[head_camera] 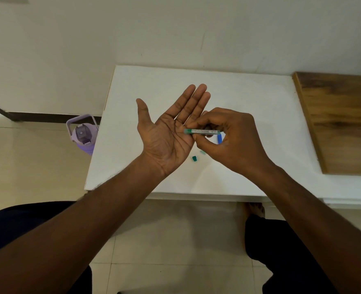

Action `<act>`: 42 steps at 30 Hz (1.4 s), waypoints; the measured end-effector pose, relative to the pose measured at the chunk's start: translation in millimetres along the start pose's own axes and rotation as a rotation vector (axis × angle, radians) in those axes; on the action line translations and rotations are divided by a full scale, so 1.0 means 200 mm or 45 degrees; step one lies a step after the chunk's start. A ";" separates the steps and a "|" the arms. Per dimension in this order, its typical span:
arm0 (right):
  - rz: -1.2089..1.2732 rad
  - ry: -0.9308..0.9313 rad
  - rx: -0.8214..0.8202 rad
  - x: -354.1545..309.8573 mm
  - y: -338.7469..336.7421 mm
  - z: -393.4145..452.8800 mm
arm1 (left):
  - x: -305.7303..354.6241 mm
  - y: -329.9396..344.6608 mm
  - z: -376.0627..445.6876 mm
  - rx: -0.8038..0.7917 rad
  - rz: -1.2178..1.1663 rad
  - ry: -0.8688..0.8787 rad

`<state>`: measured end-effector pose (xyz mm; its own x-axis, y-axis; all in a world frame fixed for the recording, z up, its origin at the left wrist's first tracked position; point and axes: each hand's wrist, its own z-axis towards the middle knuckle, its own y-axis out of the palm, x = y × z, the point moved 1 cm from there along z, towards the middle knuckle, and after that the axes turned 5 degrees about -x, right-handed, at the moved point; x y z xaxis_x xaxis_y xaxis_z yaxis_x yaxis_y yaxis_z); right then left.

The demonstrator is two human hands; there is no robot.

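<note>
My left hand (171, 128) is held palm up above the white table (249, 98), fingers straight and together, with nothing in it. My right hand (224, 136) pinches a thin clear tube with a green end (196, 131) between thumb and fingers; the tube lies level, its green end over the edge of my left palm. A small green cap (194, 159) lies on the table below the hands, with a paler small piece (202, 152) beside it. A blue object (220, 139) shows partly behind my right hand.
A wooden board (341, 115) lies on the table's right end. A purple water bottle with a handle (83, 134) stands on the tiled floor left of the table. A wall rises behind the table. My knees and a foot (256, 210) are below the near edge.
</note>
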<state>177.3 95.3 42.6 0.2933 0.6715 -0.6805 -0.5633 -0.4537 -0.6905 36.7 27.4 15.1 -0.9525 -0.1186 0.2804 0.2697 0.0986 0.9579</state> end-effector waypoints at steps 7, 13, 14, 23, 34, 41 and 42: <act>0.081 0.135 0.096 0.02 -0.03 0.01 | 0.03 -0.02 -0.02 0.509 0.476 -0.022; 0.079 0.217 0.156 0.04 -0.09 0.02 | 0.03 -0.06 -0.08 0.700 0.927 0.090; 0.073 0.229 0.159 0.04 -0.10 0.02 | 0.03 -0.05 -0.08 0.683 0.992 0.120; 0.050 0.256 0.137 0.04 -0.09 0.03 | 0.02 -0.05 -0.08 0.512 1.384 0.282; 0.102 0.426 0.242 0.13 0.00 0.01 | 0.19 -0.02 -0.06 0.608 1.905 0.502; -0.107 0.592 0.195 0.27 0.14 0.05 | 0.30 -0.07 -0.06 0.668 2.347 0.402; -0.147 0.590 0.172 0.28 0.16 0.06 | 0.30 -0.08 -0.06 0.658 2.416 0.358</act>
<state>166.6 125.6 -14.2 0.6548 0.3678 -0.6603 -0.5931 -0.2915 -0.7505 -23.0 6.1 17.6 0.5129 0.3446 0.7863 0.6213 0.4830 -0.6170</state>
